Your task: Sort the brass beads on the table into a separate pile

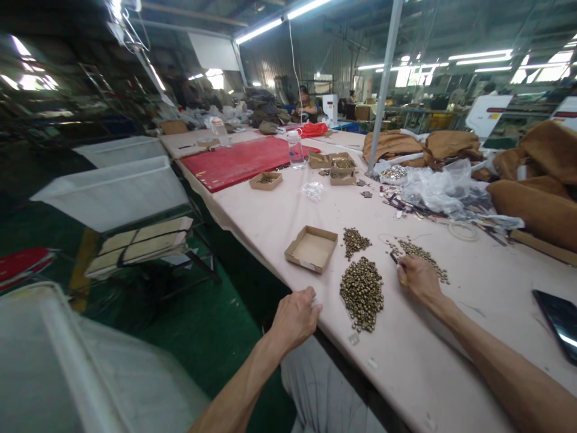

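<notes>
My left hand (295, 319) rests at the near edge of the table (265, 228), its fingers curled in; what they hold, if anything, is hidden. My right hand (419, 279) is closed around a thin dark tool (393, 257), whose tip points at a spread of small brass-coloured metal pieces (419, 252). Between the hands lies a large heap of the same pieces (362, 294), with a smaller heap (355, 242) just beyond it. A shallow open cardboard box (312, 248) stands left of the heaps, beyond my left hand.
A phone (556, 322) lies at the right. Further back are small boxes of parts (265, 180), a plastic bottle (296, 150), a red sheet (243, 159), and brown fabric pieces (536, 192) with clear plastic bags (442, 186). White bins (117, 192) stand left; a person (307, 107) sits far off.
</notes>
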`<state>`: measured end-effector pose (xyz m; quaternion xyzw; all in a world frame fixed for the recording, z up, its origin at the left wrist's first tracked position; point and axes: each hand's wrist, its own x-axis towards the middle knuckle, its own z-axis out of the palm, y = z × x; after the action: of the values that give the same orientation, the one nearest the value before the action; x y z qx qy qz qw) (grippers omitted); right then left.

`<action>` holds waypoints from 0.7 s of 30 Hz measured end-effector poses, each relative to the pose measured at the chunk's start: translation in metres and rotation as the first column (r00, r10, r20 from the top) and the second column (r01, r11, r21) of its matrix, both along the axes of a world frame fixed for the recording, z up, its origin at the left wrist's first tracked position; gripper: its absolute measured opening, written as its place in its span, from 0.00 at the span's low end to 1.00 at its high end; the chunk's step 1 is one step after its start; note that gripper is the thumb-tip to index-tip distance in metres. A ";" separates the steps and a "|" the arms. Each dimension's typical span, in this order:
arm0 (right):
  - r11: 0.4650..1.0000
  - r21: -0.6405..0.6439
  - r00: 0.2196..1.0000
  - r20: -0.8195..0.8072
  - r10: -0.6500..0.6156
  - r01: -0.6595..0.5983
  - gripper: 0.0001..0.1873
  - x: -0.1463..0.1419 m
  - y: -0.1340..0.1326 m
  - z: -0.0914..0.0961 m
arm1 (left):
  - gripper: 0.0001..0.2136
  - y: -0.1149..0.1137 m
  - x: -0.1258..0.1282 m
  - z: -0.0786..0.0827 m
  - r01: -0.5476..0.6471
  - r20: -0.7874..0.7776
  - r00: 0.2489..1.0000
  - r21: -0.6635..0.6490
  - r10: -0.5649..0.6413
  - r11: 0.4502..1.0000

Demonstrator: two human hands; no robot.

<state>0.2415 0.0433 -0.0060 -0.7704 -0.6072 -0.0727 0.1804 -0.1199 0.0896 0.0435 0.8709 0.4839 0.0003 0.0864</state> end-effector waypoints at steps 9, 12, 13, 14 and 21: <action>0.966 0.117 0.957 -0.153 0.247 -0.230 0.09 -0.011 -0.069 0.011 | 0.11 -0.002 0.001 -0.005 0.015 0.002 1.000 -0.001 -0.015 1.000; 0.938 0.097 0.906 -0.243 0.348 -0.334 0.09 -0.028 -0.099 0.011 | 0.14 -0.003 0.004 -0.005 -0.011 -0.022 1.000 -0.037 0.010 0.999; 0.928 0.086 0.891 -0.263 0.371 -0.361 0.09 -0.032 -0.106 0.010 | 0.14 -0.003 0.005 -0.005 -0.014 -0.021 1.000 -0.042 0.013 0.999; 0.922 0.075 0.880 -0.279 0.385 -0.380 0.10 -0.036 -0.111 0.008 | 0.13 -0.004 0.006 -0.004 -0.012 -0.018 1.000 -0.045 0.012 0.999; 0.933 0.045 0.897 -0.261 0.356 -0.357 0.12 -0.047 -0.106 -0.003 | 0.13 -0.005 0.009 0.002 -0.020 -0.027 0.999 -0.016 0.020 1.000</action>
<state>0.1949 -0.0624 -0.0089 -0.6494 -0.7083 0.0665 0.2687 -0.1113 0.0849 0.0453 0.8652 0.4936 -0.0144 0.0868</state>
